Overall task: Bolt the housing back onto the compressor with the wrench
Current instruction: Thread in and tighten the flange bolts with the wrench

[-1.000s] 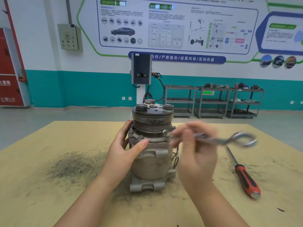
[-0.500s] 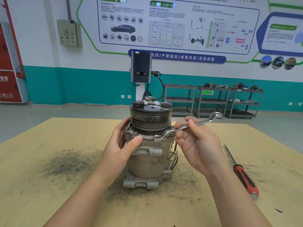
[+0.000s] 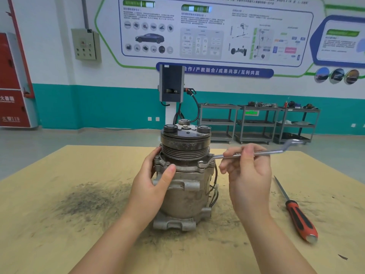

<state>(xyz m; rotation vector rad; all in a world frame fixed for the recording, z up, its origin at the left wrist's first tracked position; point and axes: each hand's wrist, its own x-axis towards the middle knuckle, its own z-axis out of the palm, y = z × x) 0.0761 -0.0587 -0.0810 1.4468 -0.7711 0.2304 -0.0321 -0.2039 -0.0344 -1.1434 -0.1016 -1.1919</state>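
A grey metal compressor [image 3: 185, 196] stands upright in the middle of the table, with a grooved pulley housing [image 3: 184, 144] on top and a bolted flange below it. My left hand [image 3: 156, 178] grips the compressor's left side, thumb on the flange. My right hand [image 3: 248, 171] pinches the shaft of a silver ring wrench [image 3: 256, 154]. The wrench's near ring sits on a flange bolt [image 3: 203, 164] at the front right, and its shaft reaches out to the right, nearly level.
A red-and-black screwdriver [image 3: 298, 214] lies on the tan table [image 3: 49, 224] to the right of my right arm. Dark metal dust [image 3: 87, 200] covers the table left of the compressor. Shelf carts [image 3: 256, 123] and a charger post [image 3: 171, 86] stand far behind.
One second ago the wrench was in the air, off the compressor. It then settled onto the front-right flange bolt, and its handle has swung a little further to the right.
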